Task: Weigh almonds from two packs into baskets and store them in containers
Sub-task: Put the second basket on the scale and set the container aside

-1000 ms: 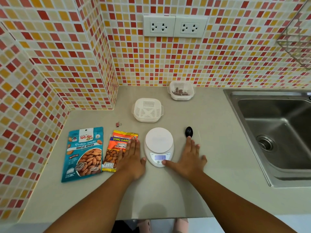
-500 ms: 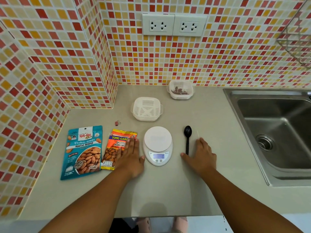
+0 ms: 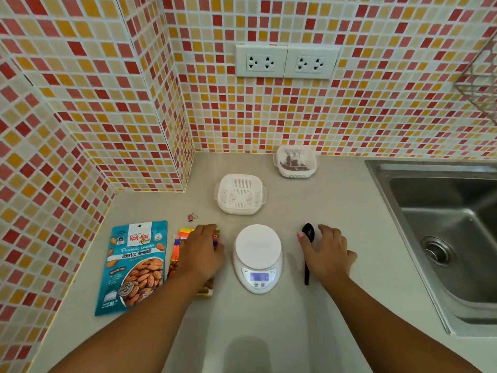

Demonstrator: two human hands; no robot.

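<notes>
White round digital scale mid-surface, between hands. Left hand flat, fingers together, on orange salted-almond pack beside teal roasted-almond pouch. Right hand loosely curled over black plastic spoon.

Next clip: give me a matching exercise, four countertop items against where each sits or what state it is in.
Things:
1. black spoon
2. blue almond pack
3. far basket
4. scale

States:
A. holds dark pieces, near the wall
B. between the two hands, platform bare
C. leftmost, lying flat
D. beside the right hand

Pairs: 1-D, 2-C, 3-A, 4-B
</notes>
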